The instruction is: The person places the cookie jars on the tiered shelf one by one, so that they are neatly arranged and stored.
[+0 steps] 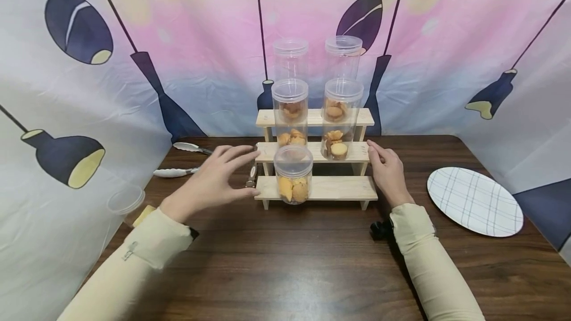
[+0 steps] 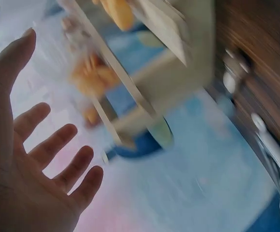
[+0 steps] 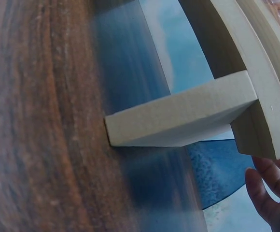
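A three-tier wooden stand (image 1: 343, 187) holds clear lidded jars of cookies. One jar (image 1: 293, 182) stands on the bottom tier, left of its middle. Two more, a left jar (image 1: 290, 113) and a right jar (image 1: 342, 123), are on the middle tier, and two are behind them on top. My left hand (image 1: 214, 180) is spread beside the stand's left end, thumb apart from the fingers; the left wrist view shows its palm (image 2: 38, 179) with nothing in it. At the stand's other end, my right hand (image 1: 389, 172) touches the middle tier's edge with its fingertips (image 3: 270, 169).
Left of the stand lie two pairs of tongs (image 1: 176, 173) and a small brown item (image 1: 252, 176). Another clear jar (image 1: 126, 199), with something yellow by it, is at the table's left edge. An oval checked plate (image 1: 475, 202) lies on the right. A printed curtain (image 1: 214, 63) hangs behind.
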### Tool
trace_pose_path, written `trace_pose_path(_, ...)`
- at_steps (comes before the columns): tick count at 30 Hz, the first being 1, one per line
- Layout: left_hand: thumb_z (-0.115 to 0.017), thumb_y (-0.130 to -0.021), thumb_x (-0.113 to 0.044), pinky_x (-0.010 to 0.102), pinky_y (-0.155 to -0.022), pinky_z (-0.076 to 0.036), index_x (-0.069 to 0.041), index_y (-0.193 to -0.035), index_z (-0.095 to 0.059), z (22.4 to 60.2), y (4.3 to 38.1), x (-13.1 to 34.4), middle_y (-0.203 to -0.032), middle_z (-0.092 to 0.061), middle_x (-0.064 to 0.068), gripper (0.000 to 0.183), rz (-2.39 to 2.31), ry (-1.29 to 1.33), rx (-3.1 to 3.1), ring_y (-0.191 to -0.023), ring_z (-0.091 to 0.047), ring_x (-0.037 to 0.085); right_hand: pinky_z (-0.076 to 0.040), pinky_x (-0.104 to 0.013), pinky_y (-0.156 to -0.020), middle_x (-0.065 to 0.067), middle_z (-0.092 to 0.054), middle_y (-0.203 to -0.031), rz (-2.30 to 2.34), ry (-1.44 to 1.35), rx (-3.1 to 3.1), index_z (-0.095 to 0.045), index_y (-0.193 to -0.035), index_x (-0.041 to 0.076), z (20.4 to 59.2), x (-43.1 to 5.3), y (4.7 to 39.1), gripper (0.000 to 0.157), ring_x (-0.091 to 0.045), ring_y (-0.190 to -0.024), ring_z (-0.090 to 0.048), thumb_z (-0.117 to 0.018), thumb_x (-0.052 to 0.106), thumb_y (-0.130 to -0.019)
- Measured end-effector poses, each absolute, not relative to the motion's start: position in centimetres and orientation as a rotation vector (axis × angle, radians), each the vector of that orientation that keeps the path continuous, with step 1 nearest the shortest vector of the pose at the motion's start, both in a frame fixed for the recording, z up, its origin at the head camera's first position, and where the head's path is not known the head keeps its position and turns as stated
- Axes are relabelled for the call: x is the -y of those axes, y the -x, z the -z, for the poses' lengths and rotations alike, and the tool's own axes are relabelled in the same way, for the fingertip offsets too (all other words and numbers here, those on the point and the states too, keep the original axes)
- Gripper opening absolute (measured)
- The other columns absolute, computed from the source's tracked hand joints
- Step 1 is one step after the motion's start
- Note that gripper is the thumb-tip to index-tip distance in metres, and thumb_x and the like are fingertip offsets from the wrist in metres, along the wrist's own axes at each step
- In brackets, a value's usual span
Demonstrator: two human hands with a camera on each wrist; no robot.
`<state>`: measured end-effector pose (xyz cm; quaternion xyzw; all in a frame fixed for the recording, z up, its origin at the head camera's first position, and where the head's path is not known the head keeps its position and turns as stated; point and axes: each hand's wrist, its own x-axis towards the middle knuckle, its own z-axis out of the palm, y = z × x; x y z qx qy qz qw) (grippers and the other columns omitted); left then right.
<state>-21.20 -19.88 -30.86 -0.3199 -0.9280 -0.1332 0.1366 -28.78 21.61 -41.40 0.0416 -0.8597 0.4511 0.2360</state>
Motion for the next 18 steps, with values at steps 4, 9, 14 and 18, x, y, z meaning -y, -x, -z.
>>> trace_pose_path(4, -0.083, -0.077, -0.052, 0.062, -0.101, -0.038, -0.022, -0.15, -0.047, 30.8, 20.3, 23.4, -0.15, -0.046, 0.009, 0.087, 0.359, 0.824, 2.692, -0.131, -0.041, 0.037, -0.045, -0.044, -0.085, -0.016, -0.06, -0.106, -1.239, -0.104, 2.368, -0.059, -0.142, 0.019, 41.3, -21.6, 28.8, 0.047, -0.03, -0.095, -0.057, -0.043, 0.044, -0.106)
trace_pose_path(9, -0.088, -0.073, -0.044, 0.062, -0.092, -0.039, -0.022, -0.148, -0.05, 31.0, 18.7, 27.7, -0.146, -0.049, 0.013, 0.088, 0.378, 0.694, 2.652, -0.123, -0.043, 0.042, -0.046, -0.044, -0.085, -0.016, -0.06, -0.106, -1.248, -0.096, 2.365, -0.058, -0.142, 0.019, 41.4, -21.6, 28.6, 0.047, -0.03, -0.095, -0.058, -0.043, 0.045, -0.106)
trace_pose_path(14, -0.091, -0.068, -0.039, 0.064, -0.09, -0.036, -0.021, -0.148, -0.05, 31.3, 17.1, 31.7, -0.143, -0.05, 0.019, 0.091, 0.41, 0.541, 2.643, -0.121, -0.041, 0.048, -0.046, -0.044, -0.085, -0.016, -0.06, -0.104, -1.257, -0.088, 2.361, -0.058, -0.142, 0.021, 41.3, -21.6, 28.6, 0.046, -0.03, -0.095, -0.059, -0.043, 0.045, -0.106)
trace_pose_path(18, -0.091, -0.067, -0.038, 0.065, -0.093, -0.03, -0.016, -0.148, -0.05, 31.7, 15.8, 34.5, -0.141, -0.048, 0.025, 0.093, 0.383, 0.452, 2.649, -0.12, -0.038, 0.055, -0.047, -0.045, -0.086, -0.016, -0.06, -0.105, -1.261, -0.099, 2.36, -0.059, -0.142, 0.02, 41.3, -21.5, 28.6, 0.046, -0.031, -0.096, -0.059, -0.043, 0.044, -0.106)
